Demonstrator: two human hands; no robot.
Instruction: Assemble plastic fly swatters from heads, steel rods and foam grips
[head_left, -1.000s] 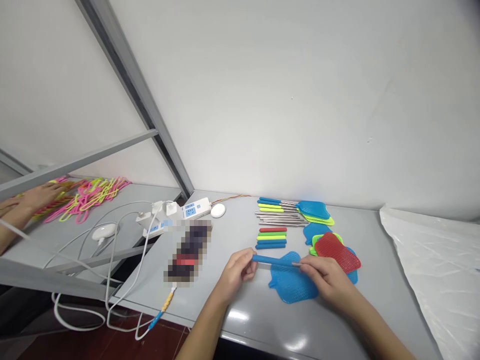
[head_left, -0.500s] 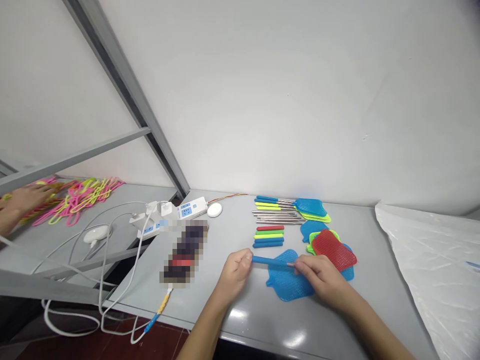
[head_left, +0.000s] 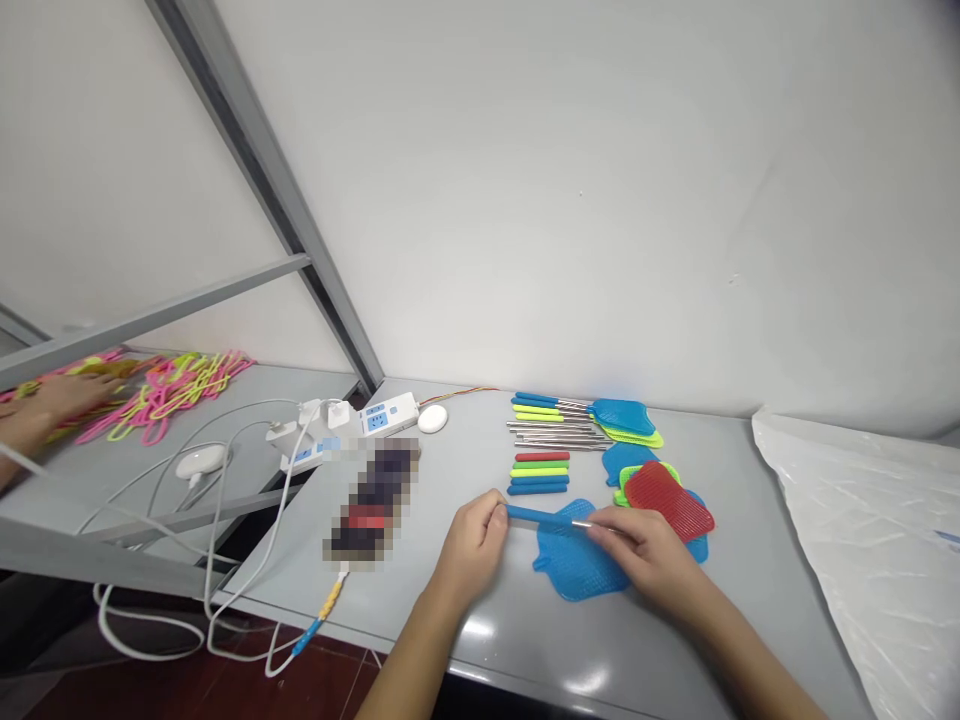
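Between my hands runs a blue handle sleeve with a thin metal rod in its right end. My left hand is closed on the sleeve's left end. Fingers of my right hand pinch the rod near the sleeve's mouth. Under them, flat on the table, lies a blue fly swatter head. Behind is a row of coloured handle sleeves, then several bare metal rods. Swatters with blue and yellow heads lie at the back. Beside my right hand is a pile topped by a red swatter head.
A blurred-out phone on a charging cable lies left on the grey table. Power strips, a white round case and loose cables stand near the metal frame. White plastic sheeting covers the right. Another person's hand touches pink and yellow cords.
The hold on the sleeve and rod is nearly the same; my right fingers have shifted slightly. The view has moved a little, and the other person's hand has moved slightly among the cords.
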